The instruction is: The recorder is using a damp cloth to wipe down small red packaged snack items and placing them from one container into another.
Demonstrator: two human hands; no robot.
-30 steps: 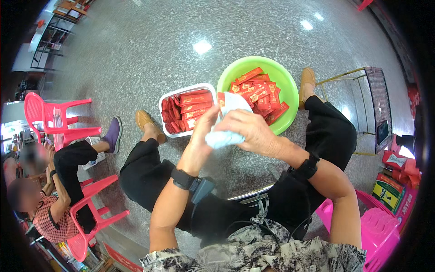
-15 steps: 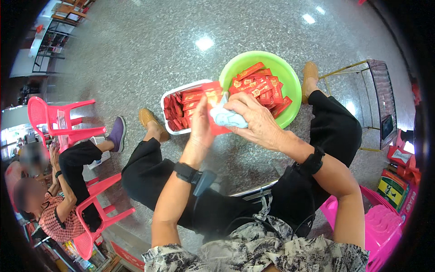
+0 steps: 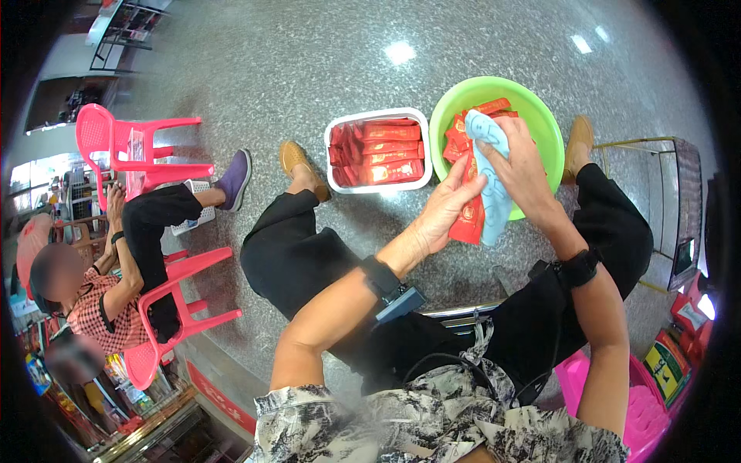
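Note:
My left hand (image 3: pixel 444 207) is closed on a long red packet (image 3: pixel 466 222) with gold print, held upright at the near left edge of the green basin. In my right hand (image 3: pixel 522 168) is a light blue patterned cloth (image 3: pixel 495 202), which lies against the packet's right side. Behind both hands, the round green basin (image 3: pixel 549 127) holds a heap of similar red packets (image 3: pixel 494 106), partly hidden by the cloth and fingers. To its left stands a white rectangular tray (image 3: pixel 380 188) with red packets (image 3: pixel 391 147) laid in rows.
On the left a person (image 3: pixel 108 301) sits on a pink plastic chair (image 3: pixel 182 309), with another pink chair (image 3: pixel 116 147) beyond. A wire-framed stand (image 3: pixel 671 208) is at the right. Pink plastic stools (image 3: pixel 644 409) sit at my lower right. Grey speckled floor surrounds the containers.
The view has shifted, so the surroundings sit differently. My hands have moved from between the tray and basin to the basin's near side. The bunched cloth now hangs longer beside the packet.

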